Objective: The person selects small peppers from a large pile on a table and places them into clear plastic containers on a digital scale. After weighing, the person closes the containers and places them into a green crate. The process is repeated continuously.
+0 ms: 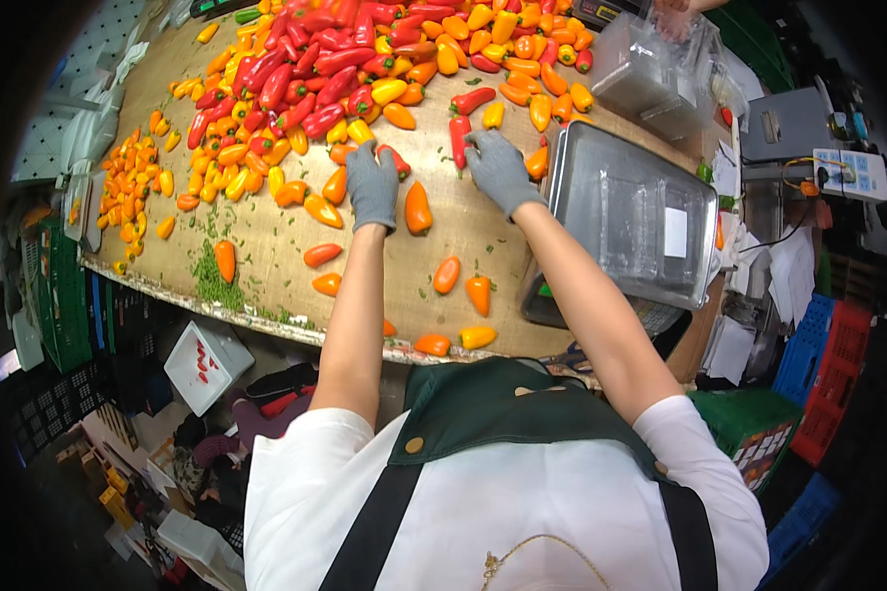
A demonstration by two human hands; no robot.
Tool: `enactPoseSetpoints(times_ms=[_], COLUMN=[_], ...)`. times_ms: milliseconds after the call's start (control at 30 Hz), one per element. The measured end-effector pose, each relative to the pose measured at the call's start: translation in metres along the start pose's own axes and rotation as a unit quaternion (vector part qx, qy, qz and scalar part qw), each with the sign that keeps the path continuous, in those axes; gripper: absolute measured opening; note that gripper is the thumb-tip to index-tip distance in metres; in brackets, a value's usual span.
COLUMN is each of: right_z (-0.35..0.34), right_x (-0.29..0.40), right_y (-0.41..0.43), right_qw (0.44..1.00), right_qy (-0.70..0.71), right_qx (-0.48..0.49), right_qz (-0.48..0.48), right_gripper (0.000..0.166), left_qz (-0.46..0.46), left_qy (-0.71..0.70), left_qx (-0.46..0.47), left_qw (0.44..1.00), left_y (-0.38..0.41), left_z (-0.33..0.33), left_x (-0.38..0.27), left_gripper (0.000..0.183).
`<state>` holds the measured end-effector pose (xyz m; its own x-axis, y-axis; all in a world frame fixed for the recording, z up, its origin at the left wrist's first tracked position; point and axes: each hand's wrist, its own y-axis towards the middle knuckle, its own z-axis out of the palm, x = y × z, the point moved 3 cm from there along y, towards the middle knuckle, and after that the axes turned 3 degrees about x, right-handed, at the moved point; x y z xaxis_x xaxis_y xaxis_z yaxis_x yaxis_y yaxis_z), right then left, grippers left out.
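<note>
My left hand, in a grey knit glove, reaches over the table at the near edge of the pepper heap. A small red pepper lies against its thumb side, partly covered; whether the fingers grip it is hidden. My right hand, gloved alike, has its fingertips at the side of an upright-lying red pepper; a firm grip cannot be made out. Between the hands and my body lie loose orange peppers, among them a large one. The heap mixes red, orange and yellow mini peppers.
To the right, a clear plastic tray bears a white label, with plastic containers behind it. Another person's hand is at these. Green stem trimmings lie front left. Scissors rest by the table's front edge.
</note>
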<state>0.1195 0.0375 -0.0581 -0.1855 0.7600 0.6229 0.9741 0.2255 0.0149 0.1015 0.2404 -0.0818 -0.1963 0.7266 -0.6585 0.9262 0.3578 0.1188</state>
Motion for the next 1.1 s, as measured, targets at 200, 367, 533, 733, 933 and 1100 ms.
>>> enactPoseSetpoints(times_ms=[200,367,533,733,933,1100], right_z=[0.042,0.018,-0.033,-0.058,-0.073,-0.079], right_x=[-0.027,0.001,0.029,0.029,0.025,0.028], right_y=[0.056,0.041,-0.046,-0.18,-0.218,-0.206], right_qw=[0.987,0.995,0.925,0.781,0.701,0.723], right_qy=[-0.121,-0.009,0.348,0.55,0.595,0.611], right_qx=[0.052,0.016,0.017,0.103,0.107,0.05], right_qz=[0.09,0.097,0.151,0.276,0.379,0.319], right_gripper=[0.047,0.052,0.045,0.029,0.03,0.024], left_qz=[-0.033,-0.045,-0.003,0.029,0.098,0.167], left_qy=[-0.108,-0.16,-0.152,-0.152,-0.158,-0.063], left_qx=[0.045,0.116,0.193,0.086,0.159,-0.035], left_qw=[0.993,0.979,0.969,0.984,0.97,0.983], left_y=[-0.024,-0.079,-0.146,-0.109,-0.078,0.04], left_z=[-0.011,-0.037,-0.039,-0.039,-0.016,-0.018], left_x=[0.022,0.012,0.004,-0.008,-0.035,-0.011], left_gripper=[0.029,0.021,0.02,0.019,0.018,0.023])
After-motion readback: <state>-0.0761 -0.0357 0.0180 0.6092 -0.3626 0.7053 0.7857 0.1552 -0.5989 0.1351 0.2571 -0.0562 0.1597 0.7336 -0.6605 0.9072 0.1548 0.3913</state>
